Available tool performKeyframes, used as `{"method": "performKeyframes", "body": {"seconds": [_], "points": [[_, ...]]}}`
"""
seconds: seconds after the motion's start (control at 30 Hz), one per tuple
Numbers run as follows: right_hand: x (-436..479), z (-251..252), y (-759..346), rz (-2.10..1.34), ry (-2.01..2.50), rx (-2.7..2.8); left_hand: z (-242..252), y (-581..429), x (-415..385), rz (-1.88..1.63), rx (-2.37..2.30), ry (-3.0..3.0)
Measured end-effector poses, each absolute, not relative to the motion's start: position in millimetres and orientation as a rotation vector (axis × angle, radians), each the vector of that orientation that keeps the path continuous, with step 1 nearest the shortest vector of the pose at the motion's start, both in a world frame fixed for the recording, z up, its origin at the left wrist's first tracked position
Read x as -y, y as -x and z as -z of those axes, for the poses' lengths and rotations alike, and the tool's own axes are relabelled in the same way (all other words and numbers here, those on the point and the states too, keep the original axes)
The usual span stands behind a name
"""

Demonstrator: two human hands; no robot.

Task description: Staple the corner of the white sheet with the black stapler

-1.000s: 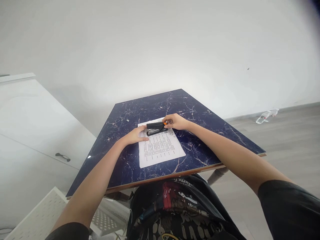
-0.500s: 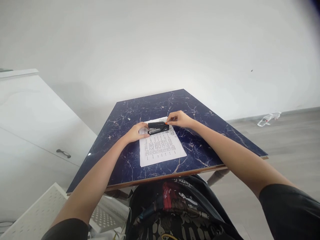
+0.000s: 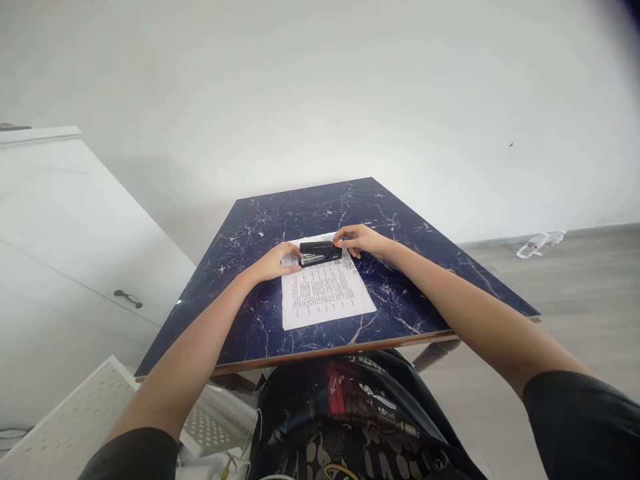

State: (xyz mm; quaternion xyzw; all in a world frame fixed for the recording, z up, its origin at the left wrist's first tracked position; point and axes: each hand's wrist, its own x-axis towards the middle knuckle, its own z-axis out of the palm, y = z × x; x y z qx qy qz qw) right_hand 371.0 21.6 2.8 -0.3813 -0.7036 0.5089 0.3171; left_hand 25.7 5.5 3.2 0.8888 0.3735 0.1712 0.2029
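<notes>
A black stapler (image 3: 320,255) lies sideways over the upper part of a printed sheet stack (image 3: 333,293). My left hand (image 3: 275,261) grips the stapler's left end between thumb and fingers. At the stapler's right end, the thumb and fingers of my right hand (image 3: 363,240) close on a small orange part (image 3: 337,244). The fingertips cover some of that part, so its shape is unclear. Printed lines show on the top page below the stapler.
The papers rest on a dark blue marbled table (image 3: 290,220). A white cabinet (image 3: 65,220) stands at the left, with a perforated white rack (image 3: 75,407) below. A clear plastic item (image 3: 540,245) lies on the floor by the wall.
Both hands stay on the stapler with almost the same hold. The whole view has shifted slightly; my right fingers appear a little more curled at the orange part.
</notes>
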Motion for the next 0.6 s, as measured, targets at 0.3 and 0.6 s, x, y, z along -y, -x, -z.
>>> {"method": "performKeyframes", "body": {"seconds": [0.3, 0.6], "points": [[-17.4, -7.6, -366.3, -1.881, 1.034, 1.531, -1.7, -25.9, -6.8, -0.502, -1.046, -2.457], [-22.2, -2.9, -364.8, -1.905, 1.02, 1.428, -1.3, -26.2, -6.4, -0.481, -1.064, -2.471]]}}
